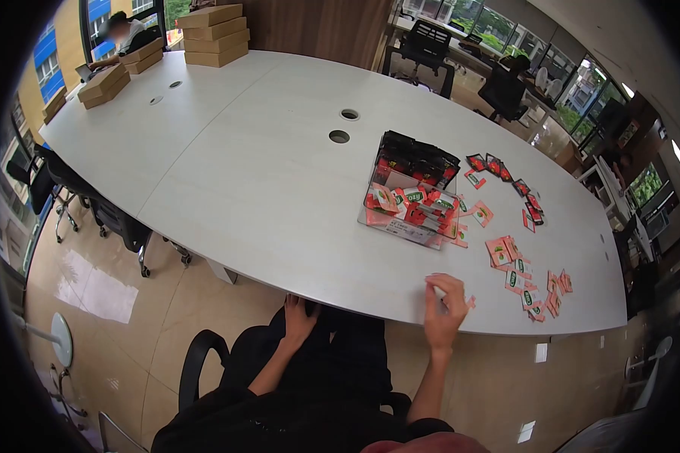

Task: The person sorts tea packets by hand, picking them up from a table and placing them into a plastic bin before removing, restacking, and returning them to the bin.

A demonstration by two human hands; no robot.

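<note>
Over the table's near edge, my right hand [445, 309] has curved fingers apart from the thumb, with nothing visible between them. A small pink packet [471, 302] lies just right of it. My left hand [300, 318] rests low by my lap at the table edge, its fingers partly hidden. Beyond my right hand, a clear box [408, 226] holds pink and white packets [412, 198] in front and black and red packets [415, 162] behind. Pink packets [501, 251] lie in groups to the right, and black-red packets [522, 187] form a curved row beyond.
The white table [279, 189] has round cable holes [339, 137]. Brown cardboard boxes [215, 38] are stacked at its far left, near a seated person [125, 34]. Black chairs [113, 219] stand along the left side. Another person sits at the back right.
</note>
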